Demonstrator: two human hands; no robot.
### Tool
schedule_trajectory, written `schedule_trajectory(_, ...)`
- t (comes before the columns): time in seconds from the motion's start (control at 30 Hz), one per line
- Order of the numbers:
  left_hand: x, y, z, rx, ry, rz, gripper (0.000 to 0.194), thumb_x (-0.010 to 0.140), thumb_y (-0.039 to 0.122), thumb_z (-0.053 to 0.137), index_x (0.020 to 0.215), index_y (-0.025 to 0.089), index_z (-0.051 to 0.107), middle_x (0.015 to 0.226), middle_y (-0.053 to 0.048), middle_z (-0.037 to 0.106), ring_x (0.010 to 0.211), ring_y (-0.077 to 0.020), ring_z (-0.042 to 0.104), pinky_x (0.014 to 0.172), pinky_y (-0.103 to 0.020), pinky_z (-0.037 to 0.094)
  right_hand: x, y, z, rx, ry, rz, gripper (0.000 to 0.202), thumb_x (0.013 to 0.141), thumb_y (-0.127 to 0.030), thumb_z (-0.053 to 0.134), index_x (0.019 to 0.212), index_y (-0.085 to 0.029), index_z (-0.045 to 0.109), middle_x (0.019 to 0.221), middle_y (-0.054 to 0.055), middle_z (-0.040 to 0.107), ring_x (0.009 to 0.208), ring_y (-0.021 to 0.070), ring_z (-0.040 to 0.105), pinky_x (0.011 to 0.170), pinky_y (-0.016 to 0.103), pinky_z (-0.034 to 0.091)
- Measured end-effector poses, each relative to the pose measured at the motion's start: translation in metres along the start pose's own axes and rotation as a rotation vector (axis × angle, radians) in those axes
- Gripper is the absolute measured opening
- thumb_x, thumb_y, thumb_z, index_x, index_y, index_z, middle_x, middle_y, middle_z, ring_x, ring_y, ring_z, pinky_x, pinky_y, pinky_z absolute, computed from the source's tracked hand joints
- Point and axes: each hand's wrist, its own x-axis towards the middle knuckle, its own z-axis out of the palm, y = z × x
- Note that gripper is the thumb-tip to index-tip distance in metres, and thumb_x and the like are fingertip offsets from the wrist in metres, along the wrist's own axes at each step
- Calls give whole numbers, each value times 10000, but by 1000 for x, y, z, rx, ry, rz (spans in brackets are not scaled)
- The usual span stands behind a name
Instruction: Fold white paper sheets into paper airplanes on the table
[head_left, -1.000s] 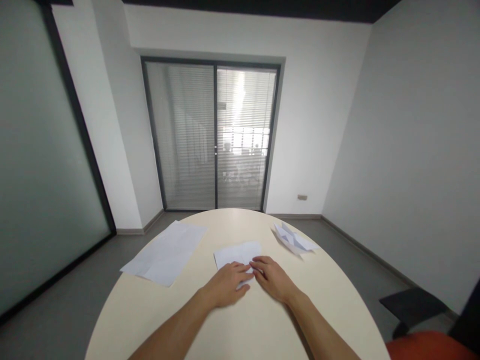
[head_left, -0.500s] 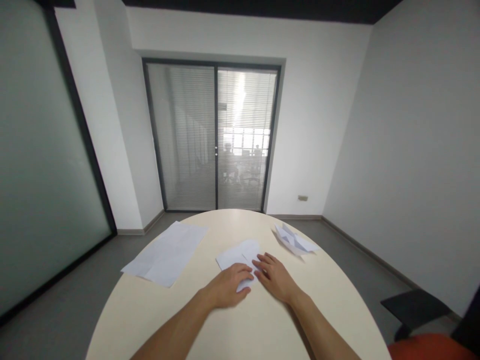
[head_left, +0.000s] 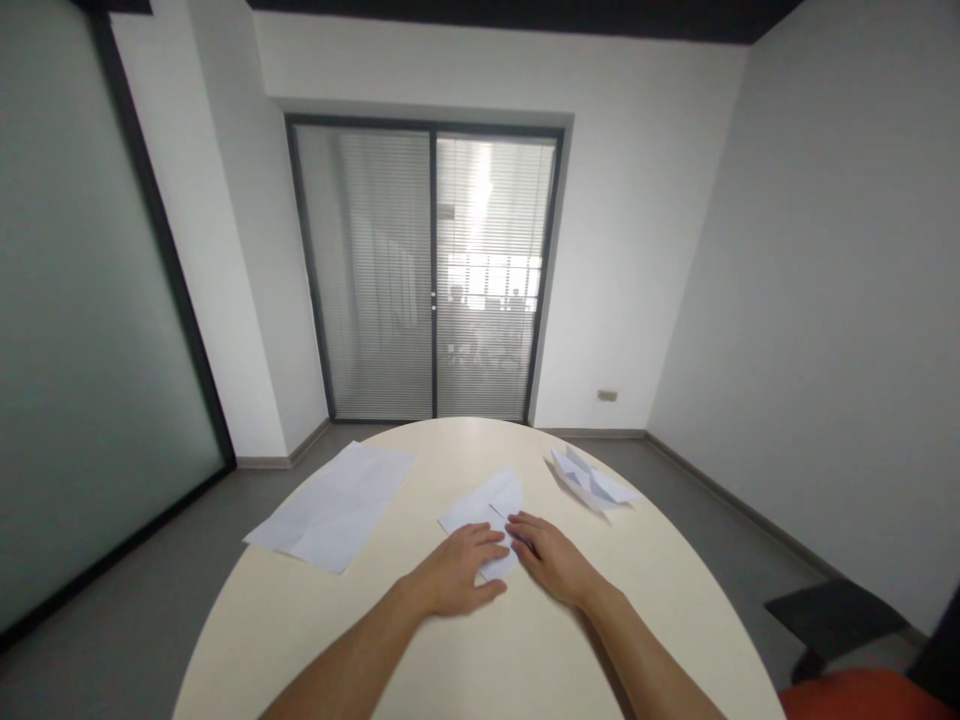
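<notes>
A folded white paper (head_left: 487, 500) lies on the round cream table (head_left: 480, 660) in front of me. My left hand (head_left: 465, 570) rests on its near left part, fingers spread and thumb apart. From the right, my right hand (head_left: 551, 555) touches the paper's right edge with its fingertips, the fingers bent slightly and lying side by side. Parts of the paper are hidden beneath the fingers of both hands.
On the table's left lies a flat white sheet (head_left: 334, 505) with creases. A folded paper boat (head_left: 589, 480) sits at the back right. A chair with a red seat (head_left: 855, 695) and black armrest (head_left: 832, 615) stands at the lower right.
The folded paper has shifted slightly away from me and to the right, turning a little. Both hands have moved only slightly with it.
</notes>
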Motion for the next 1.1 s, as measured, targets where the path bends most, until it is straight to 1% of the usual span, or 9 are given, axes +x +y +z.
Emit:
schedule_trajectory(0.1,0,-1,1,-10,-3,2,471,865,356,606,1320,250,543,1415,-69,514,1345,-283,404,1136,-478,301,-1,-2,0,37,-42,-4,393,930,-318,459,1266,-192,619,1367,116,571,1293,257,498,1110,443,366)
schedule_trajectory(0.23,-1,-2,3,-32,14,-3,414,888,332,576,1294,255,554,1401,-58,529,1344,-273,409,1139,-484,293,-3,-4,-1,74,-63,9,443,873,-322,541,1291,-186,595,1394,134,541,1318,285,468,1124,479,334)
schedule_trajectory(0.4,1,-1,1,-90,35,-16,331,950,366,504,1243,232,584,1320,-62,597,1317,-254,447,1132,-449,308,-6,-5,-6,103,-97,46,554,793,-465,653,1273,-192,611,1406,151,523,1331,317,448,1124,511,315)
schedule_trajectory(0.5,3,2,-2,-128,54,-48,312,992,360,419,1212,233,601,1275,-47,627,1278,-232,488,1102,-407,346,-7,-7,-10,120,-107,59,628,743,-518,697,1267,-181,612,1393,157,536,1324,323,453,1119,499,325)
schedule_trajectory(0.6,4,5,-6,-152,90,-98,357,1021,343,318,1160,229,626,1202,-37,662,1170,-194,565,1039,-342,402,-6,-10,-13,145,-78,59,497,817,-487,625,1215,-188,641,1350,136,582,1285,294,500,1089,450,374)
schedule_trajectory(0.7,4,7,-9,-147,107,-141,342,1004,352,349,1180,225,614,1180,-40,670,1103,-190,594,994,-321,428,-5,-15,-15,177,-62,76,393,877,-452,551,1162,-206,663,1296,109,624,1206,267,565,1028,406,432)
schedule_trajectory(0.83,1,5,-10,-136,131,-167,356,952,370,451,1258,221,554,1183,-54,665,1085,-208,598,986,-338,432,-4,-18,-17,196,-60,73,404,894,-446,531,1203,-207,635,1215,95,668,1049,241,637,932,363,488)
schedule_trajectory(0.93,-1,2,-9,-144,143,-163,376,941,369,469,1285,228,520,1164,-47,666,1070,-204,601,984,-336,432,-5,-15,-14,179,-52,100,431,897,-461,523,1230,-205,620,1222,101,663,1086,254,622,958,374,476)
schedule_trajectory(1.1,3,-1,-5,-138,214,-271,349,984,356,382,1293,234,489,1139,-49,664,1059,-194,605,962,-327,444,-4,-8,-9,181,-33,120,422,924,-451,477,1249,-209,596,1212,102,665,1086,250,622,970,387,474)
